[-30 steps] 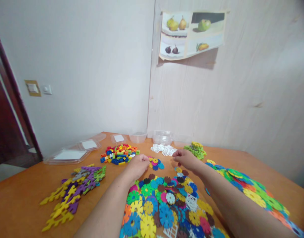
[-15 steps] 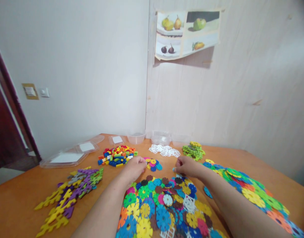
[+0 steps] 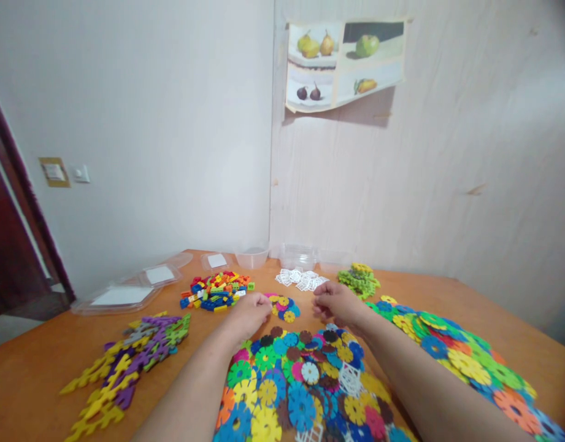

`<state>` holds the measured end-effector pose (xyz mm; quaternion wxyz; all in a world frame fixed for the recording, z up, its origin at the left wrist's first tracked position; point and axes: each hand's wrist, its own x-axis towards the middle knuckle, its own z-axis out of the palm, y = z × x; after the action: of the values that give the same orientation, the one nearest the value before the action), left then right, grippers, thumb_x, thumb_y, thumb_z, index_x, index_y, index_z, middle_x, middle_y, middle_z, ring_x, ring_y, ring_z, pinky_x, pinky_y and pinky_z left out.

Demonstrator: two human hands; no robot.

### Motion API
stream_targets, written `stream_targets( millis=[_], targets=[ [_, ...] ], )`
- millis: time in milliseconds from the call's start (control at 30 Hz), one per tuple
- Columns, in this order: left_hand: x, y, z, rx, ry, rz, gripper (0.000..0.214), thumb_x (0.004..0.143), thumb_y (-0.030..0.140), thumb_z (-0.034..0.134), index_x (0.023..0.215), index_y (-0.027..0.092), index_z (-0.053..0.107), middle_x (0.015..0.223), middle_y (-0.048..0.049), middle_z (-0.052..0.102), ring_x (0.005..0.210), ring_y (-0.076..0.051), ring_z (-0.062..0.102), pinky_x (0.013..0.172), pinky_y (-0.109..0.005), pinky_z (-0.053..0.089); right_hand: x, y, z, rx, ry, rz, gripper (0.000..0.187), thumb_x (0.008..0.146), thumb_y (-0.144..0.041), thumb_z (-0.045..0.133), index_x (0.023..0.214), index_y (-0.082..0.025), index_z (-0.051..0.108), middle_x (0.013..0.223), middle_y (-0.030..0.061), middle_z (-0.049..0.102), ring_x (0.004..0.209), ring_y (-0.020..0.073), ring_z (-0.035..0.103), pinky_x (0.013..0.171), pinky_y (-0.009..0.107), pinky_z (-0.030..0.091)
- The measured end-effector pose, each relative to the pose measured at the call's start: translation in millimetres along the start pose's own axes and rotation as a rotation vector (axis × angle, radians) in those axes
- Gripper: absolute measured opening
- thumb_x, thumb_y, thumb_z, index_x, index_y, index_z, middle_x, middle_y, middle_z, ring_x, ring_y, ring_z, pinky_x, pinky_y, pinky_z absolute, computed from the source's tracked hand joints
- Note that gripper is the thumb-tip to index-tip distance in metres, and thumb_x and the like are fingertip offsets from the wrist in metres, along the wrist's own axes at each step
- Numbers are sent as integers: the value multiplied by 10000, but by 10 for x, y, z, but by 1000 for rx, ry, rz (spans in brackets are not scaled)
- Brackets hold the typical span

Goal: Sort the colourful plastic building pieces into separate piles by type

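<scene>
My left hand (image 3: 251,313) is closed at the left edge of a small cluster of notched plastic discs (image 3: 289,316) in yellow, blue and pink. Its fingertips press together, and whatever they hold is hidden. My right hand (image 3: 336,303) hovers to the right of this cluster, fingers loosely curled and apart, with nothing visible between them. Below both hands spreads a large heap of mixed flower-shaped discs (image 3: 301,405), with a few white lattice pieces (image 3: 350,379) among them. A pale blue disc (image 3: 330,328) lies just under my right hand.
Building bricks (image 3: 215,293) lie at the back left, with purple and yellow interlocking pieces (image 3: 126,362) nearer. White lattice pieces (image 3: 300,279), green pieces (image 3: 358,282) and clear tubs (image 3: 252,256) stand behind. Larger discs (image 3: 466,362) cover the right side. Clear lids (image 3: 121,294) rest at far left.
My right hand has moved slightly left, and its fingers have loosened from a pinch. A yellow disc now shows at the front of the small cluster. The left hand stays nearly still.
</scene>
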<state>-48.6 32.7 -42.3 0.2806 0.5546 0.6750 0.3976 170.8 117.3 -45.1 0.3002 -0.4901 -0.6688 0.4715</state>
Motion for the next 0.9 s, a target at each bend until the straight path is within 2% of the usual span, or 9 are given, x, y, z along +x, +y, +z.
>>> stream_targets(
  millis=[67,133,267,433,633,900],
  targets=[
    [-3,1,2,9,-7,-5,153,727,303,540,773,177,612,759,-24,663,733,-181,600,625,-254,400,10,39,-105,-78,15,7,98,772,-163,522,842,-209,472,526,-46,584,375,96,494,384,190,361],
    [-7,6,3,18,-16,-15,155,722,296,539,783,176,615,773,-29,674,741,-185,605,628,-255,402,21,100,-212,-178,13,8,62,746,-170,544,762,-203,494,490,-44,568,382,107,506,398,201,366],
    [0,-2,7,-9,-42,-40,170,715,288,537,808,176,625,782,-37,693,738,-187,615,626,-255,409,38,208,-389,-416,-17,7,125,638,-179,662,627,-185,538,498,-14,597,511,140,583,475,209,382],
    [43,-82,28,-24,-74,-34,178,718,269,515,810,174,634,766,-43,702,713,-178,626,621,-252,420,16,175,-541,-686,11,26,202,537,-262,777,603,-180,604,613,21,633,626,178,578,507,236,332],
    [72,-144,46,-45,-102,-10,179,720,292,531,790,173,646,771,-45,710,718,-174,632,621,-245,428,-37,72,-533,-815,-17,65,149,567,-257,756,631,-173,651,671,41,651,644,190,580,522,255,332],
    [34,-81,44,-65,-123,-30,187,711,292,565,811,175,672,772,-38,719,706,-171,631,608,-237,429,28,138,-461,-827,5,68,111,557,-197,727,630,-174,646,647,27,639,643,180,580,505,242,327]
  ],
)
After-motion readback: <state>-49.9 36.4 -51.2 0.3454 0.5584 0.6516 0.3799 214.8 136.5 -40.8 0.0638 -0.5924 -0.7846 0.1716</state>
